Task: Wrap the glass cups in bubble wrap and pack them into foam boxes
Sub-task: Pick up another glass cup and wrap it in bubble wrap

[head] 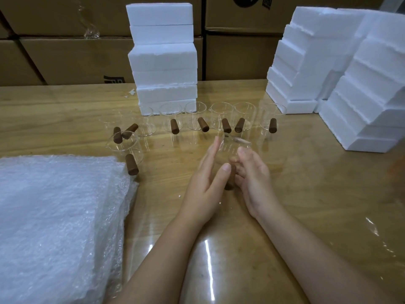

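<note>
Wood-grain surface [306, 172] carries bubble wrap [54, 216] near-left and foam boxes [163, 62] behind. Both hands cradle one glass cup [232, 148] mid-surface: left hand [206, 183] flat-fingered against its wall, right hand [254, 181] curled round it. Thin, slick, fragile, I judge; I'd grip the wooden handle [229, 183].

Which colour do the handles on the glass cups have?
Dark brown, like wood; the handles show best in the head view.

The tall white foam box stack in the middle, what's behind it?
Brown cardboard cartons stacked as a wall behind the white foam box stack. The parts directly behind it are covered.
</note>
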The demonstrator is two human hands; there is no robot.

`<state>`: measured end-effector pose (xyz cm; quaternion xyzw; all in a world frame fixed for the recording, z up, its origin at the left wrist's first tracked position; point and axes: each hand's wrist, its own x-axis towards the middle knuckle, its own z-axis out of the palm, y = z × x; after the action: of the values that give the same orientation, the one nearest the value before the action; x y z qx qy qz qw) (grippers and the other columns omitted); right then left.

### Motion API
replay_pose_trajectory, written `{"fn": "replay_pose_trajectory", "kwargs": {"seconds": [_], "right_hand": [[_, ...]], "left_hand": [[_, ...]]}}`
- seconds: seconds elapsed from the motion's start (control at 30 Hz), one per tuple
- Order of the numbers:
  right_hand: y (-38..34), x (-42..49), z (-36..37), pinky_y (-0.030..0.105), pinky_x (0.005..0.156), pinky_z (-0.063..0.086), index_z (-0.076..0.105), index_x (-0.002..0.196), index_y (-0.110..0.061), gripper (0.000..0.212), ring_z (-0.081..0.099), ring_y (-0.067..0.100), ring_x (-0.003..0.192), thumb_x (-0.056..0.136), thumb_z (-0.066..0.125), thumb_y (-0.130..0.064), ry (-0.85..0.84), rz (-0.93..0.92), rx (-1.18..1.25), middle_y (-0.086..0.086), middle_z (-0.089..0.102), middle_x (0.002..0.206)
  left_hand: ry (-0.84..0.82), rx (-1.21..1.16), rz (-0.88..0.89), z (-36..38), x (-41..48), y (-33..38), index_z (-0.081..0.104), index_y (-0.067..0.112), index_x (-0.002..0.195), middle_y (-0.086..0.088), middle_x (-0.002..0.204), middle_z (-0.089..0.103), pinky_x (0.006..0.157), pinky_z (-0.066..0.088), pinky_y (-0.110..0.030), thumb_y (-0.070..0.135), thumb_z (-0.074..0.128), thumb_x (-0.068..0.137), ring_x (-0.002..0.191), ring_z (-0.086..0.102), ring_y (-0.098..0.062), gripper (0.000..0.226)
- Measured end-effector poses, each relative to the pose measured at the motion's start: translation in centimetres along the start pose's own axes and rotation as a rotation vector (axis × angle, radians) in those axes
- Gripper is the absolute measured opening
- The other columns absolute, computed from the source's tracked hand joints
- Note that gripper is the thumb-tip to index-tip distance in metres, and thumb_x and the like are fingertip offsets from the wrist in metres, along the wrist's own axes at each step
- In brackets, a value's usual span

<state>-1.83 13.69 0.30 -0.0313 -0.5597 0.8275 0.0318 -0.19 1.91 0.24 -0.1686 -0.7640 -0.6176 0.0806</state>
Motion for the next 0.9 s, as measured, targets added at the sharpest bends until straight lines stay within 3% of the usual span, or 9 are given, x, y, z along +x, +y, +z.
{"fn": "replay_pose_trajectory", "kwargs": {"seconds": [0.13, 0.27, 0.37, 0.5, 0.57, 0.63, 0.7, 0.83, 0.9], "right_hand": [[0.0, -0.1, 0.3, 0.022, 0.046, 0.044, 0.052, 0.114, -0.010, 0.056, 0.055, 0.010, 0.052, 0.073, 0.061, -0.047, -0.027, -0.024, -0.113, -0.001, 0.057, 0.071], [0.6, -0.2, 0.1, 0.017, 0.039, 0.034, 0.051, 0.092, -0.021, 0.046, 0.043, 0.005, 0.040, 0.069, 0.053, -0.060, -0.074, -0.065, -0.270, -0.011, 0.048, 0.049], [1.0, -0.2, 0.1, 0.007, 0.040, 0.031, 0.045, 0.084, -0.021, 0.027, 0.045, -0.002, 0.038, 0.081, 0.046, -0.048, -0.141, -0.062, -0.306, -0.018, 0.048, 0.044], [0.5, -0.4, 0.3, 0.010, 0.046, 0.036, 0.052, 0.092, -0.017, 0.040, 0.049, -0.004, 0.046, 0.079, 0.044, -0.054, -0.225, 0.000, -0.344, -0.015, 0.054, 0.058], [0.2, -0.6, 0.4, 0.012, 0.053, 0.044, 0.058, 0.101, -0.014, 0.044, 0.060, -0.001, 0.059, 0.082, 0.040, -0.049, -0.292, 0.029, -0.335, -0.009, 0.066, 0.069], [0.0, -0.9, 0.6, 0.030, 0.072, 0.054, 0.059, 0.117, -0.008, 0.056, 0.069, 0.021, 0.091, 0.082, 0.039, -0.047, -0.311, 0.094, -0.334, 0.013, 0.071, 0.102], [-0.3, -1.5, 1.0, 0.046, 0.090, 0.049, 0.059, 0.117, -0.007, 0.060, 0.063, 0.035, 0.105, 0.081, 0.039, -0.051, -0.264, 0.077, -0.389, 0.023, 0.066, 0.111], [-0.2, -2.2, 1.2, 0.037, 0.085, 0.045, 0.059, 0.098, -0.012, 0.066, 0.058, 0.005, 0.086, 0.076, 0.028, -0.066, -0.134, -0.175, -0.616, -0.015, 0.063, 0.084], [-0.1, -2.4, 1.0, 0.039, 0.081, 0.044, 0.056, 0.099, -0.012, 0.068, 0.057, 0.006, 0.082, 0.077, 0.023, -0.067, -0.072, -0.271, -0.699, -0.022, 0.060, 0.081]], "left_hand": [[0.018, -0.061, -0.027, -0.2, 0.1, -0.1, 0.031, 0.024, 0.146, 0.016, 0.147, 0.036, 0.113, 0.024, -0.018, 0.055, 0.035, 0.086, 0.136, 0.029, 0.007, 0.067], [0.005, -0.287, -0.134, -0.7, 0.3, 0.0, 0.046, 0.025, 0.139, 0.007, 0.107, 0.059, 0.088, 0.044, -0.012, 0.046, 0.052, 0.082, 0.098, 0.056, 0.003, 0.061], [-0.008, -0.358, -0.154, -0.7, 0.3, -0.1, 0.043, 0.013, 0.141, 0.017, 0.094, 0.063, 0.074, 0.046, -0.007, 0.019, 0.054, 0.091, 0.084, 0.059, 0.009, 0.052], [0.064, -0.340, -0.116, -0.3, 0.1, 0.3, 0.046, 0.025, 0.130, 0.019, 0.122, 0.059, 0.098, 0.044, -0.022, 0.027, 0.054, 0.083, 0.123, 0.052, -0.006, 0.048], [0.102, -0.315, -0.071, -0.3, 0.0, 0.6, 0.046, 0.032, 0.128, 0.008, 0.132, 0.054, 0.099, 0.046, -0.027, 0.031, 0.059, 0.081, 0.123, 0.052, -0.012, 0.049], [0.125, -0.270, -0.021, -0.3, -0.1, 0.7, 0.048, 0.035, 0.125, 0.003, 0.127, 0.056, 0.086, 0.051, -0.023, 0.039, 0.057, 0.078, 0.111, 0.058, -0.011, 0.048], [0.153, -0.194, 0.015, -0.3, -0.1, 0.6, 0.051, 0.034, 0.119, -0.001, 0.120, 0.058, 0.082, 0.050, -0.026, 0.043, 0.051, 0.078, 0.107, 0.059, -0.015, 0.042], [0.134, -0.065, 0.060, -0.1, -0.3, 0.2, 0.046, 0.036, 0.113, -0.007, 0.114, 0.056, 0.087, 0.045, -0.024, 0.046, 0.043, 0.085, 0.106, 0.057, -0.018, 0.030], [0.135, -0.026, 0.097, -0.1, -0.3, 0.2, 0.045, 0.037, 0.112, -0.008, 0.112, 0.056, 0.087, 0.042, -0.019, 0.045, 0.040, 0.088, 0.105, 0.056, -0.017, 0.026]]}}
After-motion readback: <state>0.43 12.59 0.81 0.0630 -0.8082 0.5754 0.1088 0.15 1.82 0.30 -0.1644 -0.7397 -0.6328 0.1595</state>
